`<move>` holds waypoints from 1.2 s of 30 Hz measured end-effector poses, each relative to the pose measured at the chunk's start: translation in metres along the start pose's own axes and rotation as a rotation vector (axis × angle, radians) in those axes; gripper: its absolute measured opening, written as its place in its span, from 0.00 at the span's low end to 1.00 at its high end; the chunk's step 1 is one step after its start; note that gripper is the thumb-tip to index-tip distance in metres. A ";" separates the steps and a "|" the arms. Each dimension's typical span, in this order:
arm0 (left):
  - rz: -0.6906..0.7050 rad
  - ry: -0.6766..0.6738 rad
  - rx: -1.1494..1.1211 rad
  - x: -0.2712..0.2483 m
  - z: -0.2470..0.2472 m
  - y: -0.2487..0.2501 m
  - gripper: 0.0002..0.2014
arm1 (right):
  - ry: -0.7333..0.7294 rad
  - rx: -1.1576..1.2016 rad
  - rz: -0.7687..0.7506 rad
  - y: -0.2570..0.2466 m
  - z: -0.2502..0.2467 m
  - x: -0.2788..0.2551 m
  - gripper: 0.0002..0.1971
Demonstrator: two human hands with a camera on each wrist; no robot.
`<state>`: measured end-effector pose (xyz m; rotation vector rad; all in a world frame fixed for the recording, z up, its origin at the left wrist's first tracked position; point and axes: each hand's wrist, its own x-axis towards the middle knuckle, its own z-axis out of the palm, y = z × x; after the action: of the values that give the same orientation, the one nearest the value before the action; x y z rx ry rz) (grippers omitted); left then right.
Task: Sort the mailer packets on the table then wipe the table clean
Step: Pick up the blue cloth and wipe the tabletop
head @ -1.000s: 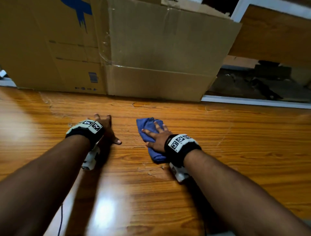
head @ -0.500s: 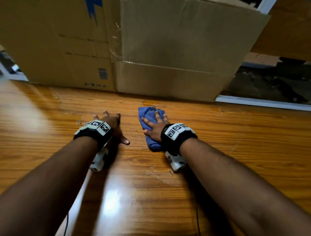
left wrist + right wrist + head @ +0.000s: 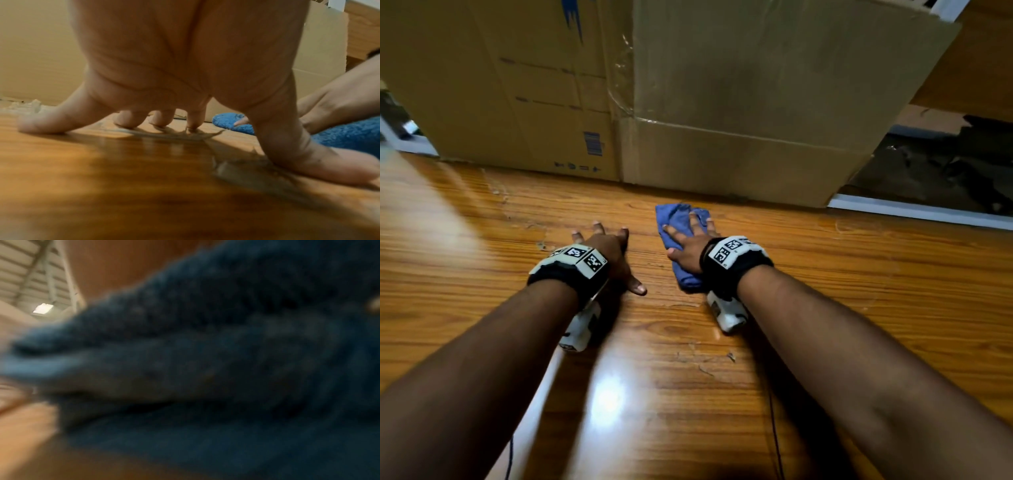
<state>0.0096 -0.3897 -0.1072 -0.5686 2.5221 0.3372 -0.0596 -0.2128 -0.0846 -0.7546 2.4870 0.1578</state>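
A blue cloth [image 3: 677, 222] lies on the wooden table [image 3: 859, 274], close to the foot of a cardboard box. My right hand [image 3: 690, 240] presses flat on the cloth with fingers spread. The cloth [image 3: 205, 361] fills the blurred right wrist view. My left hand [image 3: 609, 250] rests on the bare wood to the left of the cloth, fingers splayed. In the left wrist view my left hand [image 3: 185, 81] stands propped on its fingertips [image 3: 41, 125], with the blue cloth [image 3: 339, 136] to its right. No mailer packets are in view.
A large cardboard box [image 3: 688, 85] stands along the table's far edge, just beyond both hands. The tabletop is scratched near the middle [image 3: 705, 363]. Dark clutter [image 3: 945, 171] lies past the table at the far right.
My right hand has pushed the blue cloth away from me toward the cardboard box. The left hand has stayed planted on the wood.
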 end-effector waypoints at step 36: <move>0.018 0.015 0.095 -0.004 -0.002 0.003 0.68 | 0.054 0.042 0.337 0.109 0.057 -0.088 0.29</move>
<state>0.0102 -0.3866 -0.1032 -0.5131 2.5438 0.2189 -0.0312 -0.0638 -0.0916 -0.3211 2.6434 0.2077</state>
